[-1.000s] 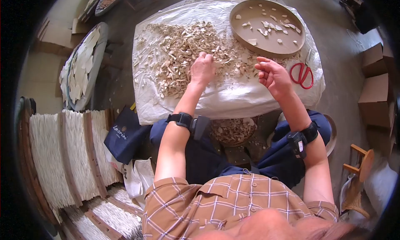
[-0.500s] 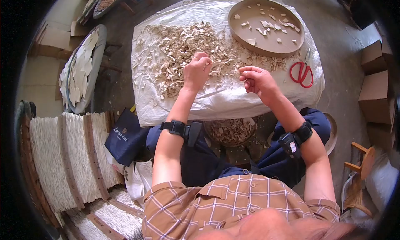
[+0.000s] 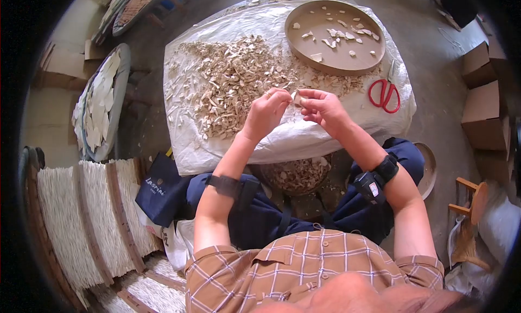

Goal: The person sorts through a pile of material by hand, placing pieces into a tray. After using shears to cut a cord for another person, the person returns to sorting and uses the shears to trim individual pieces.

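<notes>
– Two hands, just drawn together above the white sheet (image 3: pixel 304 136), close by the heap of pale fragments (image 3: pixel 233 87)

– Holding what?

– A small pale chip (image 3: pixel 297 98), pinched in the right hand (image 3: pixel 327 111), now right between both sets of fingertips

– And in the left hand (image 3: pixel 265 115)?

– Drawn to a pinch beside the chip, can't tell of any hold; off to the right, red-handled scissors (image 3: pixel 389 85) near the round tray (image 3: pixel 301 47)

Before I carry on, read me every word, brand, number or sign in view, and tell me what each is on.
"Lasrini", in script on the navy bag; spelling uncertain, smaller line beneath unreadable.
Dark marks on the white bag: too blurred to read.
Label on the right forearm device: too small to read.
</notes>
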